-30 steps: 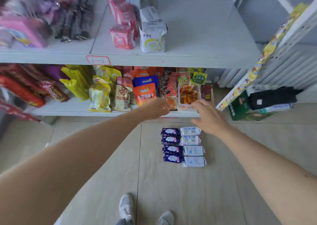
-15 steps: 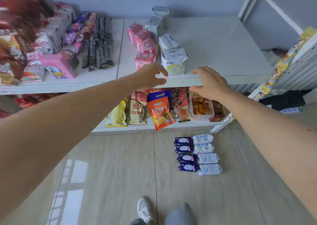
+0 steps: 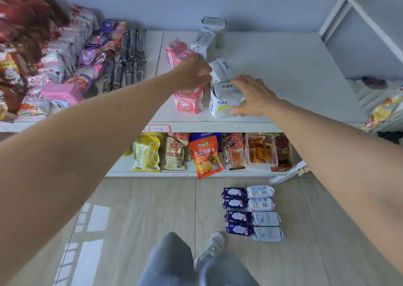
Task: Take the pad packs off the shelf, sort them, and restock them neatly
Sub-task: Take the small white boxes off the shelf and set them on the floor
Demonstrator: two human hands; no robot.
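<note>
1. Both arms are stretched out to the upper shelf [image 3: 283, 63], hands either side of the white ABC pad packs [image 3: 225, 99] at the shelf's front edge.
2. L hand [image 3: 192, 74]: over the pink pad packs [image 3: 189, 102], fingers loosely curled, tips right at the left side of the white packs. Can't tell if it's actually touching or gripping anything.
3. R hand [image 3: 254, 96]: fingers spread, wrapping the right side of the front white pack, thumb low near its bottom corner. Looks like contact, but no full grip yet.
4. White packs run in a row front to back, more of them [image 3: 212, 27] at the rear by the wall. Pink row sits just beside it on the left.
5. On the floor [image 3: 141, 209] below: purple pad packs [image 3: 236, 211] in a column of four, touching a column of four pale white-blue pad packs [image 3: 263, 212] to their right, neat 2-col grid.
6. Lower shelf [image 3: 152, 173]: snack bags, incl. an orange chip bag [image 3: 206, 155] tilted over the front edge.
7. Upper shelf, left part: blurry heap of mixed snack packets [image 3: 43, 63].
8. Person's grey trouser legs and a light shoe [image 3: 210, 248] at the bottom, near the floor packs.
</note>
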